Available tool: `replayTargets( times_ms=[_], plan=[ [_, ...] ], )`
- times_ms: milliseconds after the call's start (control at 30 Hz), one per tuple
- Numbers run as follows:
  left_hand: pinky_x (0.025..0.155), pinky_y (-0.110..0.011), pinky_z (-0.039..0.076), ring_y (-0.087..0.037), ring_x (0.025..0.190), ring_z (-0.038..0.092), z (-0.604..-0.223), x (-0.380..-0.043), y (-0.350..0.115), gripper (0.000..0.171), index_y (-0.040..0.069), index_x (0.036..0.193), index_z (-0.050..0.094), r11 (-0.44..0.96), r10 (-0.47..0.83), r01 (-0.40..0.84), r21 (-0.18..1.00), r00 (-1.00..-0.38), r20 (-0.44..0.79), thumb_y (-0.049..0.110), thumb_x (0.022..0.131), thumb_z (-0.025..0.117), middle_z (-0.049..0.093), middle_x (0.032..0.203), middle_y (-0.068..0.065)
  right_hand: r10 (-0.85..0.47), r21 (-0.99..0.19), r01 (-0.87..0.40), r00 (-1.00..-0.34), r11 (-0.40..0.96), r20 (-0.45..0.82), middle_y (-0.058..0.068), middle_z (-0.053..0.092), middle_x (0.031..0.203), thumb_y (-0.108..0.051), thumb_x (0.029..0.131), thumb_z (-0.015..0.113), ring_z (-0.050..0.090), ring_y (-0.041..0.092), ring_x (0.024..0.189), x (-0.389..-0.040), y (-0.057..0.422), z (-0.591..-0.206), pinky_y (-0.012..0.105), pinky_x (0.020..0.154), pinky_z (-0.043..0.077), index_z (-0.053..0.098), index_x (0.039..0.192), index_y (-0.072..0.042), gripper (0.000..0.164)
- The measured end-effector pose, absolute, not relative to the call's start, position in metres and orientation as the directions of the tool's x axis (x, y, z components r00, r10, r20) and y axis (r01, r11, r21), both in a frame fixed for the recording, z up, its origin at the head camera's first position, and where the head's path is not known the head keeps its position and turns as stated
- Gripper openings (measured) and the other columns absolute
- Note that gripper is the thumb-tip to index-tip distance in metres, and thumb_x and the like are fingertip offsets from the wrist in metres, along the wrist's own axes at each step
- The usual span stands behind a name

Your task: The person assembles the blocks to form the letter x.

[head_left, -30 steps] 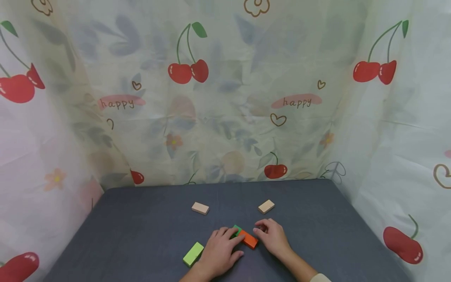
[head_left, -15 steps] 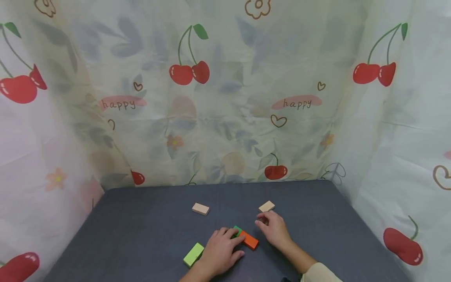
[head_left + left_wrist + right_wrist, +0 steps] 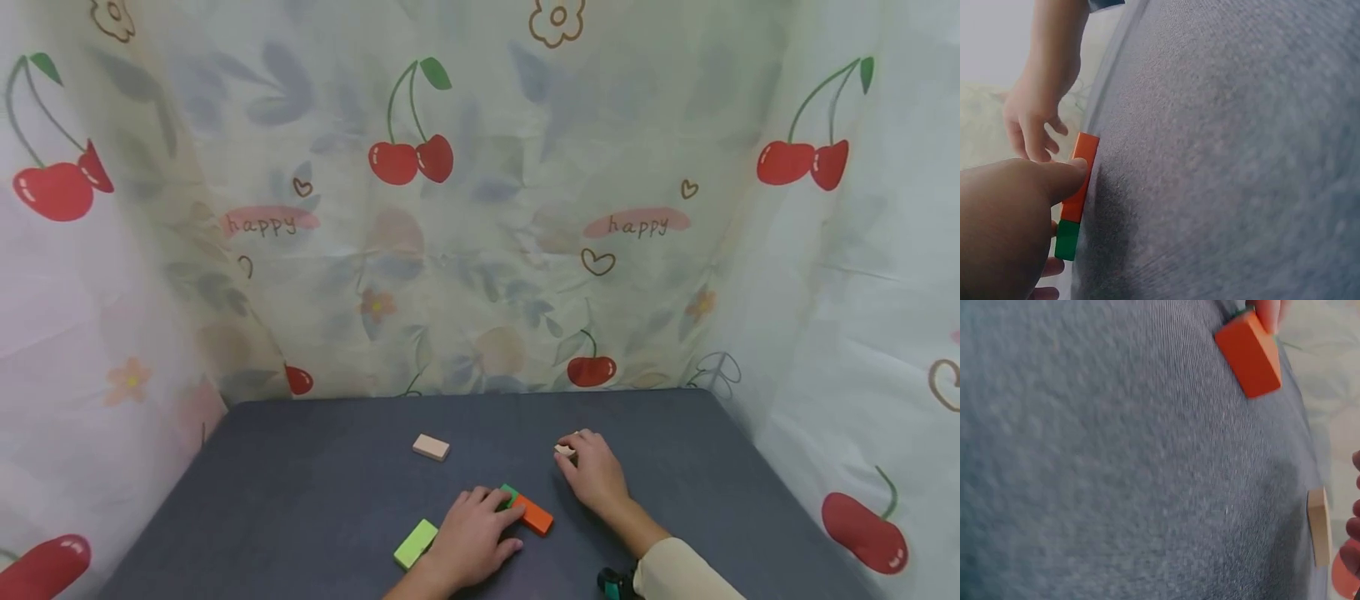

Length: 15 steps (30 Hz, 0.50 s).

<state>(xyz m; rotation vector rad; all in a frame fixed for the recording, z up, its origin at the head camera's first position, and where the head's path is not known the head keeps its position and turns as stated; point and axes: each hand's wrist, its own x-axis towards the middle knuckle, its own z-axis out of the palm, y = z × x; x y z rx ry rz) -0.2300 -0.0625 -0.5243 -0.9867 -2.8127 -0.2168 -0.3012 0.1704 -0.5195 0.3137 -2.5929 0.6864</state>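
My left hand (image 3: pixel 476 537) rests with its fingertips on a green block (image 3: pixel 508 494) and an orange block (image 3: pixel 536 517), which lie end to end on the dark table. In the left wrist view the thumb reaches across in front of the orange block (image 3: pixel 1080 181), and the green block (image 3: pixel 1067 240) touches its lower end. My right hand (image 3: pixel 596 473) is over a small pale wooden block (image 3: pixel 565 451), thumb and fingers spread about it and partly covering it. The right wrist view has this wooden block (image 3: pixel 1319 526) on the cloth beside the fingertips (image 3: pixel 1352 528), with a gap visible.
A second wooden block (image 3: pixel 431 447) lies farther back, left of centre. A lime-green block (image 3: pixel 415 543) sits just left of my left hand, partly covered by it. Behind the dark table (image 3: pixel 315 475) hangs a cherry-patterned curtain (image 3: pixel 480 208), which also flanks both sides.
My right hand has moved forward from beside the orange block to the right-hand wooden block, which it now partly covers. The left hand has stayed on the green and orange blocks.
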Motion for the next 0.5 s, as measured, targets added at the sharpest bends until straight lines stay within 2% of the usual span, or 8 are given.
replayTargets(
  times_ms=[300, 500],
  plan=[
    [0.087, -0.042, 0.045, -0.019, 0.109, 0.054, -0.525, -0.231, -0.063, 0.044, 0.034, 0.130, 0.062, 0.765, 0.618, 0.639, 0.086, -0.764, 0.184, 0.053, 0.091, 0.062, 0.057, 0.127, 0.005, -0.137, -0.345, -0.350, -0.847, 0.871, 0.513, 0.003, 0.061, 0.097, -0.025, 0.085, 0.076, 0.054, 0.024, 0.088, -0.309, 0.178, -0.528, 0.045, 0.080, 0.045, 0.073, 0.100, -0.012, 0.020],
    [0.087, -0.042, 0.046, -0.019, 0.109, 0.054, -0.525, -0.231, -0.063, 0.043, 0.035, 0.130, 0.063, 0.768, 0.614, 0.635, 0.087, -0.768, 0.184, 0.053, 0.091, 0.061, 0.057, 0.128, 0.005, -0.158, -0.336, -0.359, -0.851, 0.870, 0.501, 0.008, 0.062, 0.111, -0.025, 0.083, 0.079, 0.054, 0.030, 0.101, -0.312, 0.181, -0.534, 0.049, 0.084, 0.042, 0.071, 0.109, -0.011, 0.031]
  ],
)
